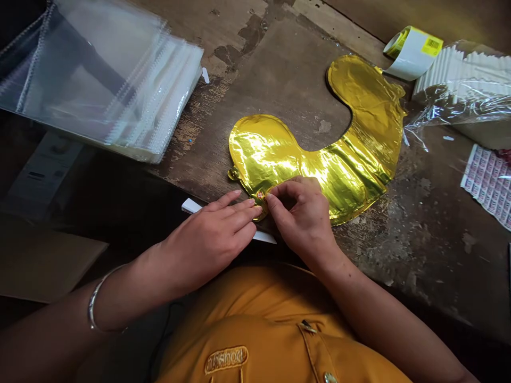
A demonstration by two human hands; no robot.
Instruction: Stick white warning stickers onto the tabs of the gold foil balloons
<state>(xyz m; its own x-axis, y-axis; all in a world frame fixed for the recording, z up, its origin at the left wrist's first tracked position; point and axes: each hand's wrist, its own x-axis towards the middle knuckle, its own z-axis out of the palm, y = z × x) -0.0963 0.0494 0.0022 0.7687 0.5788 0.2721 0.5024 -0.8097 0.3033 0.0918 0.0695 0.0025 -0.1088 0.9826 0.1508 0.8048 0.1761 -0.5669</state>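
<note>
A gold foil balloon (359, 154), flat and curved like a letter C, lies on the worn table. At its near-left end is a small tab with a tiny pinkish sticker (260, 195) on it. My left hand (217, 229) rests with fingers stretched out, their tips on the tab. My right hand (305, 218) is closed in a pinch at the balloon's edge, thumb tip right beside the sticker. A white strip (264, 237) passes beneath my left hand along the table edge; its middle is hidden.
Clear plastic sleeves (131, 80) are stacked at the left, overhanging the table edge (179, 189). At the back right are a curled white-and-yellow label roll (415, 53) and white strips in clear plastic (463, 74). A sheet of small printed stickers (487, 181) lies at the right.
</note>
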